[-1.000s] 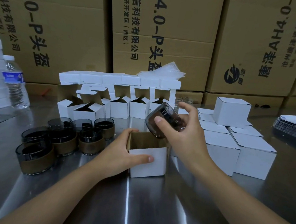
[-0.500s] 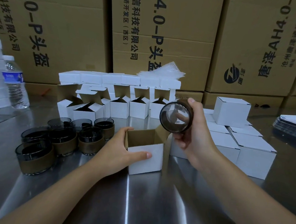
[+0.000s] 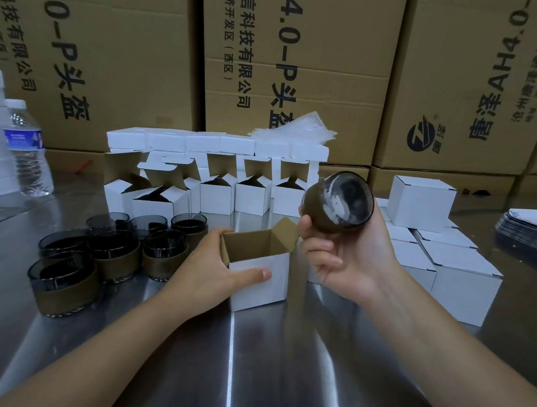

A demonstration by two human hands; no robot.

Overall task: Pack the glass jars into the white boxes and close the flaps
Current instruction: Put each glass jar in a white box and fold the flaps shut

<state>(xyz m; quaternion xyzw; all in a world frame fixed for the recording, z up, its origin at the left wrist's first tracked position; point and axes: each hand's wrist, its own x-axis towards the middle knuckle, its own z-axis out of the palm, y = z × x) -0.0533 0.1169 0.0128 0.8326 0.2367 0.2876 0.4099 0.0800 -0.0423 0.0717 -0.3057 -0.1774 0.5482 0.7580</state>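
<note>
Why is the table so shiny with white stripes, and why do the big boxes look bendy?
Head view: the metal table mirrors light as bright streaks; the wide-angle lens bows the cardboard cartons near the edges; the jar in the right hand looks smeared.

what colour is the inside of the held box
Plain brown inside the box; head view.

Steel table (image 3: 154, 370) — glass jars (image 3: 64, 281), white boxes (image 3: 464, 290), water bottle (image 3: 29, 151) on it.

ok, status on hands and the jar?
Left hand grips open white box. Right hand holds glass jar tilted, above box's right flap, not yet in. Nothing blocks box mouth.
</note>
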